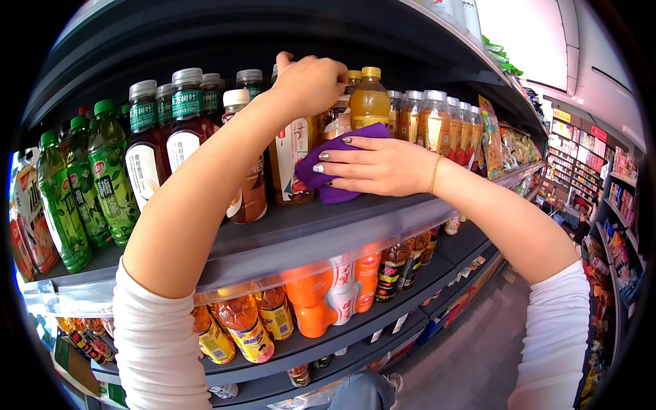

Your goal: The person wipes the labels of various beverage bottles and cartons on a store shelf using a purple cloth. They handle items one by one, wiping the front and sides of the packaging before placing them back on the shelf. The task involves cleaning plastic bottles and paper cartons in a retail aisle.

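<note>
My left hand (312, 82) reaches over the upper shelf, bent down at the tops of the bottles. Its fingertips are by the neck of an amber bottle (335, 125); my wrist and palm hide whether they grip it. Under my right hand (376, 166) is a purple cloth (353, 195), pressed flat against the lower part of the bottles. Left of the cloth stands a bottle with a white label (292, 154). Just behind the cloth rises a yellow-capped bottle of yellow drink (370, 102). My left forearm partly covers a brown drink bottle with a cream cap (248, 195).
Dark tea bottles (187, 113) and green tea bottles (110, 174) crowd the shelf's left side. Several gold-labelled bottles (435, 118) line its right. A clear plastic strip (318, 256) edges the shelf front. Orange bottles (312, 297) stand below. An aisle floor (461, 338) runs at right.
</note>
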`<state>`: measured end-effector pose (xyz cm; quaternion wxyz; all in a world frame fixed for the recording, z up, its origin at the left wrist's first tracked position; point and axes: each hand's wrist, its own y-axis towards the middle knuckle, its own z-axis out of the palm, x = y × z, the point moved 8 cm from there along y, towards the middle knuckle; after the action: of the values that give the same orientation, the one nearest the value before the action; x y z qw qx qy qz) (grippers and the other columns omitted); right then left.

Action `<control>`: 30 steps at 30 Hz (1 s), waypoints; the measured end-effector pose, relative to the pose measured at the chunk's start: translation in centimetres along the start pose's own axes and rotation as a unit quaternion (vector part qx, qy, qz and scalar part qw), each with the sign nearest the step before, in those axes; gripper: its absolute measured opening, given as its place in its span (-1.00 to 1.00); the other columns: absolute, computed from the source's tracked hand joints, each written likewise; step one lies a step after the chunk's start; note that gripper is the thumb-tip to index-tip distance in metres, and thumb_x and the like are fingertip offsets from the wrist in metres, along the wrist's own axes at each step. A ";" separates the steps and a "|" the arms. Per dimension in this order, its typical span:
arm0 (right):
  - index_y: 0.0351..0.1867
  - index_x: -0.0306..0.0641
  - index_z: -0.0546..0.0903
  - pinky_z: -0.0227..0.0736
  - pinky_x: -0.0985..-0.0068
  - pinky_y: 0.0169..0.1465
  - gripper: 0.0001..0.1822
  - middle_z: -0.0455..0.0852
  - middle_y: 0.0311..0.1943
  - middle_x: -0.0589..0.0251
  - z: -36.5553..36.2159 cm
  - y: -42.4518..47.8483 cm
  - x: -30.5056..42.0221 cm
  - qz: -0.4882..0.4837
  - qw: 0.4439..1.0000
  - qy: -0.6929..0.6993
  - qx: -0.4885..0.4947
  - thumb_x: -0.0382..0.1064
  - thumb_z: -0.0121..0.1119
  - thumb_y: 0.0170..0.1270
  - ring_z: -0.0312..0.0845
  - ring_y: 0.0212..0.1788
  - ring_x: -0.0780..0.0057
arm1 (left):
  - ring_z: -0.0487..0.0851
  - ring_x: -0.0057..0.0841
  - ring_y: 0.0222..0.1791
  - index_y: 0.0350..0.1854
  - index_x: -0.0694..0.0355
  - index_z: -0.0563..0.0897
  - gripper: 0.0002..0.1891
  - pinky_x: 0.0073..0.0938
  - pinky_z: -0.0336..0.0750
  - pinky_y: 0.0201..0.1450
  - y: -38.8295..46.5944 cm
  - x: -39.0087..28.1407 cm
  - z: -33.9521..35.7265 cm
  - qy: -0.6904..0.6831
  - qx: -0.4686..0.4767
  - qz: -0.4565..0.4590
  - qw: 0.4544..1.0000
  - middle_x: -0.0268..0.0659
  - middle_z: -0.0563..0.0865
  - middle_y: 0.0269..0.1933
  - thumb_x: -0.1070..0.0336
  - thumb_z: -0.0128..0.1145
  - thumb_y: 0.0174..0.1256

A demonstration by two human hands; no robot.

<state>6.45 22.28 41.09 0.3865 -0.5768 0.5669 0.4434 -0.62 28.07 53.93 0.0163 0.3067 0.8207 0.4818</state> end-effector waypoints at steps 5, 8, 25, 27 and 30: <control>0.01 -0.10 0.57 0.28 0.33 0.30 -0.65 0.45 0.28 0.30 -1.1 -0.6 -4.6 0.138 0.988 -0.070 -0.021 -0.23 0.07 0.16 0.33 0.32 0.38 | 0.53 -0.39 0.16 -0.01 -0.08 0.69 -0.71 0.36 -0.17 0.33 0.1 -0.1 0.5 -0.046 0.062 0.003 0.997 -0.36 0.73 -0.09 0.27 -0.01 0.31; 0.12 -0.09 0.50 0.29 0.25 0.30 -0.60 0.40 0.32 0.26 -1.6 -0.2 -4.8 0.147 0.988 -0.040 -0.021 -0.27 0.02 0.22 0.27 0.37 0.30 | 0.59 -0.35 0.10 -0.01 0.01 0.68 -0.68 0.38 -0.31 0.34 0.0 -0.1 -0.7 -0.126 0.099 0.008 0.987 -0.31 0.73 -0.06 0.40 -0.03 0.26; -0.07 -0.19 0.59 0.29 0.25 0.30 -0.69 0.53 0.16 0.18 -0.9 1.1 -1.2 0.067 0.997 0.000 -0.031 -0.27 0.08 0.13 0.39 0.26 0.29 | 0.49 -0.32 0.11 -0.19 0.11 0.75 -0.67 0.36 -0.07 0.36 -0.2 -0.6 -0.9 0.058 -0.003 0.025 0.998 -0.21 0.72 -0.27 0.00 0.11 0.26; -0.15 -0.15 0.62 0.31 0.28 0.27 -0.77 0.55 0.15 0.24 -0.6 1.3 1.4 -0.010 0.998 0.049 -0.035 -0.22 0.09 0.17 0.41 0.24 0.32 | 0.51 -0.33 0.07 -0.23 0.12 0.76 -0.63 0.36 -0.03 0.35 0.0 -0.6 -0.9 0.105 -0.006 0.012 0.994 -0.23 0.73 -0.33 -0.08 0.12 0.25; -0.10 -0.12 0.61 0.30 0.31 0.27 -0.74 0.55 0.16 0.26 -0.7 1.2 0.4 -0.030 0.999 0.025 -0.035 -0.22 0.09 0.17 0.40 0.25 0.33 | 0.56 -0.30 0.01 -0.28 0.13 0.77 -0.57 0.35 0.02 0.33 0.1 -0.1 -0.8 0.114 -0.022 -0.007 0.993 -0.23 0.72 -0.36 -0.16 0.13 0.22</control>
<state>5.30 21.43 40.96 0.3647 -0.6174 0.5435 0.4364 -0.71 27.44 54.40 -0.0670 0.2443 0.8083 0.5315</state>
